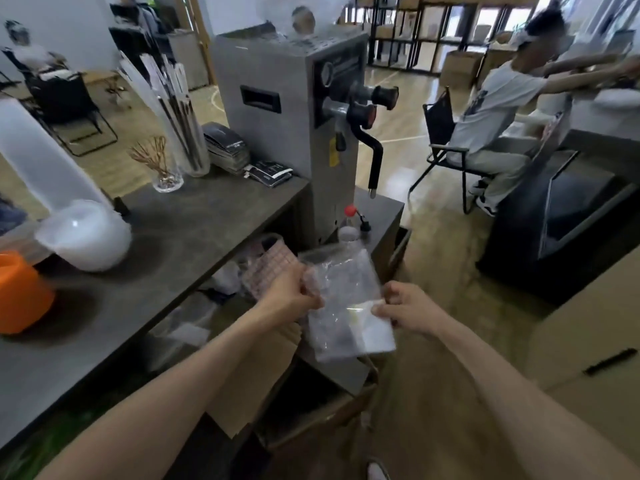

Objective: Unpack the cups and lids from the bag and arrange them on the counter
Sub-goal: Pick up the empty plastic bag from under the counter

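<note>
Seemingly at the bag-opening step: left grip (294, 297) and right grip (403, 308) each pinch an edge of the clear bag (346, 306), held in the air beside the counter (180, 230); next probably calls for parting its mouth, contents being too blurred to tell

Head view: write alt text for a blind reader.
The left hand and right hand grip a clear plastic bag by its sides, beside a dark grey counter. On it are a translucent cup stack, an orange container and a jar of straws.
</note>
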Tool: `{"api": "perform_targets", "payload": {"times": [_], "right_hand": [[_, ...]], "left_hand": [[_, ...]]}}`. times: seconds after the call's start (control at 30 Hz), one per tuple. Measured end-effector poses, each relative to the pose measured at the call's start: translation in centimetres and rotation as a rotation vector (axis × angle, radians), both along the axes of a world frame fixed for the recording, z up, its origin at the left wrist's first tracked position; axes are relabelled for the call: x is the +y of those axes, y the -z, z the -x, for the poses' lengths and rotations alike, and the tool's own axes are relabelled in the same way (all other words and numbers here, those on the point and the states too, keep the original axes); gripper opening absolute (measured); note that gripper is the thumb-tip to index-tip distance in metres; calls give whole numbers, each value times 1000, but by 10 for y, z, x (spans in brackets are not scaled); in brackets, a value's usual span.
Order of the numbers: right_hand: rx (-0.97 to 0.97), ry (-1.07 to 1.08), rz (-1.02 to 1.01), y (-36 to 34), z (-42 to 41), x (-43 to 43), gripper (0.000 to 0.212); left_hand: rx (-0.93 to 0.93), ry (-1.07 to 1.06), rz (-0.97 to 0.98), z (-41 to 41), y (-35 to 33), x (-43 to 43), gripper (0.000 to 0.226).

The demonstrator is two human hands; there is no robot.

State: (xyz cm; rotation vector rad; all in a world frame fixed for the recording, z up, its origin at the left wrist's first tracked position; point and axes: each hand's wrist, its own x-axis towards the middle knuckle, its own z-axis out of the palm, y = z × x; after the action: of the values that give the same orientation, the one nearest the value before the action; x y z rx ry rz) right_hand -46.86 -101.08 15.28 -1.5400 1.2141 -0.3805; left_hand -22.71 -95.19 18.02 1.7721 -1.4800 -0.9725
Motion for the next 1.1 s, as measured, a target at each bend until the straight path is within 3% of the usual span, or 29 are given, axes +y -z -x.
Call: {"api": "perform_targets", "payload": {"times": [0.1,0.2,0.3,0.4,0.47,0.57,0.67,0.77,0.87,0.9,0.97,1.1], "right_hand": [[117,-96,6,45,-2,-15,19],[160,-37,99,75,-11,-37,16],[245,-149,221,88,-18,-54,14],[234,-356,126,101,-26,-51,23],[184,-431,59,115,-34,-43,21],[166,-219,40,143,-36,-24,11],[427,95,41,169,-18,-7,19],[683,65,-265,204,2,5,43],[390,195,-809,223,5,20,34],[273,256,-882,228,3,23,27],[161,366,-847,240,2,22,22],[136,477,-773,259,4,3,30]], "left_hand": [[-115,-28,-50,2,48,-15,25],[-117,-140,-46,7,79,-20,28],[-149,-179,-36,5,96,-24,24],[-183,-184,-90,-7,100,-6,18],[-189,-179,-114,-19,100,18,29],[-163,-179,-165,-34,105,56,37],[-98,-242,-204,-42,123,91,30],[-32,-320,-132,-40,139,110,15],[70,-364,-83,-38,150,112,10],[94,-367,-82,-37,153,111,10],[88,-354,-76,-36,154,106,10],[76,-296,-10,-34,142,91,17]]}}
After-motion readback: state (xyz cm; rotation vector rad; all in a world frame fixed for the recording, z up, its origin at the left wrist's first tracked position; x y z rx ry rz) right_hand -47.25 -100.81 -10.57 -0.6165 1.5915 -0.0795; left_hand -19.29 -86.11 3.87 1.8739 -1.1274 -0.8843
